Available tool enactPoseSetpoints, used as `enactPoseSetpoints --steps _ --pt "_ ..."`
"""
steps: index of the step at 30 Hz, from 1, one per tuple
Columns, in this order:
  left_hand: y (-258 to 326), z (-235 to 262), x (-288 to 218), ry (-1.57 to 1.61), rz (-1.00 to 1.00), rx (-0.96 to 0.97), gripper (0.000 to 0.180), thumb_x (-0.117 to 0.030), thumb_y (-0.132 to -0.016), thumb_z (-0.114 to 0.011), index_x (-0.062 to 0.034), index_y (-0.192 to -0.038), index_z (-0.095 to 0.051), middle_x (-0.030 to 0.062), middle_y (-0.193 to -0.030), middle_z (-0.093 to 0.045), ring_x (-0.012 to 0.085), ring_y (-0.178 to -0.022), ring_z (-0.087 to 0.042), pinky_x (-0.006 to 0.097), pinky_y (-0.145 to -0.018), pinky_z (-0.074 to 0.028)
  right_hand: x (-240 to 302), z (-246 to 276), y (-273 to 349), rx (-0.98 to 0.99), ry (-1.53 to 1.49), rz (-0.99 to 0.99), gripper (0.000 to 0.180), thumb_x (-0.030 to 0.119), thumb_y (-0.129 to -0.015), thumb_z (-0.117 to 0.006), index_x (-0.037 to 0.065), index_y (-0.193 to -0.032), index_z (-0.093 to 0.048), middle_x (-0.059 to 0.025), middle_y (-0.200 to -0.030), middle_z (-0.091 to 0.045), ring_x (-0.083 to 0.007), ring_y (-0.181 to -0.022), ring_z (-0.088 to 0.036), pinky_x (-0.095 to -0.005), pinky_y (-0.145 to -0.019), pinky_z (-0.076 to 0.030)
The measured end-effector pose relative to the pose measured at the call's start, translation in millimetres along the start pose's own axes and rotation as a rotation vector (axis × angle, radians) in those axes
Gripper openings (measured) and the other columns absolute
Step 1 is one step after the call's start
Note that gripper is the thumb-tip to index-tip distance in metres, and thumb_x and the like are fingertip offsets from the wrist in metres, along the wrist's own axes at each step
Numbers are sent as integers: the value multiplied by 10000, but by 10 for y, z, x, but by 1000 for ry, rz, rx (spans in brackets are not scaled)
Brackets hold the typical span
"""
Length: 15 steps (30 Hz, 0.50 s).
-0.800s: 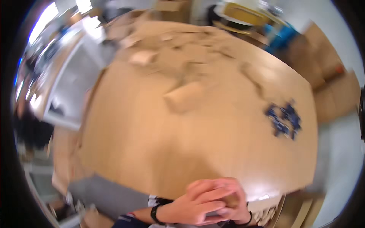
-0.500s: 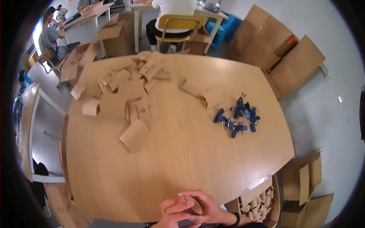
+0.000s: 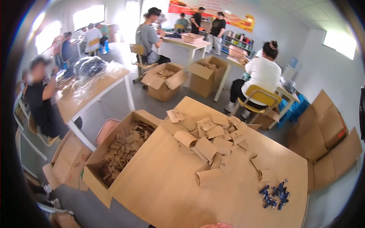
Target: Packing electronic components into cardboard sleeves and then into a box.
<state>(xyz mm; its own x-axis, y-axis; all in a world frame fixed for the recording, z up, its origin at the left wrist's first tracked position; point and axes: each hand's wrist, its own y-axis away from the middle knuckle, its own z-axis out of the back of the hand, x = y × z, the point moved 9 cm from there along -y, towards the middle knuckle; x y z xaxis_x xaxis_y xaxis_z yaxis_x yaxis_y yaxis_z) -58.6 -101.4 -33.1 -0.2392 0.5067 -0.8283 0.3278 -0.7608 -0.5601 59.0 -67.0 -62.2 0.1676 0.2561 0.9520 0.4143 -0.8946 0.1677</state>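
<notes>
At the lower edge, only a sliver of my right hand [image 3: 217, 225] shows; its fingers are cut off, and whatever it holds is out of the picture. My left hand is out of view. On the wooden table [image 3: 159, 190] ahead lies a loose heap of brown folded cardboard sleeves [image 3: 206, 149], some standing open as tubes. Two more sleeves [image 3: 266, 175] sit apart, to the right of the heap. Nearer the table's right side is a small cluster of dark blue pieces with shiny metal parts [image 3: 280, 193], too small to name.
Against the table's left edge stands an open carton [image 3: 97, 186] full of cardboard pieces. Further out are two open cartons [image 3: 163, 91], a side table [image 3: 91, 102] with plastic bags, and seated people. Large folded cartons [image 3: 323, 133] lean at the right wall.
The view has swung up and to the left, bringing in the room and the left carton. Both hands, earlier around a piece of brown cardboard, have nearly left the picture.
</notes>
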Motion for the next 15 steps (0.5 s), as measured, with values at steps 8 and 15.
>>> enactPoseSetpoints --steps 8,15 --pt "-178 -145 -267 -3 -147 216 151 -186 -928 -602 -70 -993 -531 102 -817 -657 234 -776 -636 387 -751 -486 -158 204 83 -59 240 -153 429 274 -913 -636 17 -1239 -529 -80 -1148 -580 -181 -1018 -558 -323 -860 -478" --pt "-178 -115 -550 -17 -384 124 156 -181 -985 -503 -37 -1045 -494 81 -677 -589 221 -569 -567 357 -526 -467 -302 218 128 159 319 -192 427 270 -944 -594 29 -1284 -500 -93 -1201 -561 -210 -1110 -525 -361 -933 -453"
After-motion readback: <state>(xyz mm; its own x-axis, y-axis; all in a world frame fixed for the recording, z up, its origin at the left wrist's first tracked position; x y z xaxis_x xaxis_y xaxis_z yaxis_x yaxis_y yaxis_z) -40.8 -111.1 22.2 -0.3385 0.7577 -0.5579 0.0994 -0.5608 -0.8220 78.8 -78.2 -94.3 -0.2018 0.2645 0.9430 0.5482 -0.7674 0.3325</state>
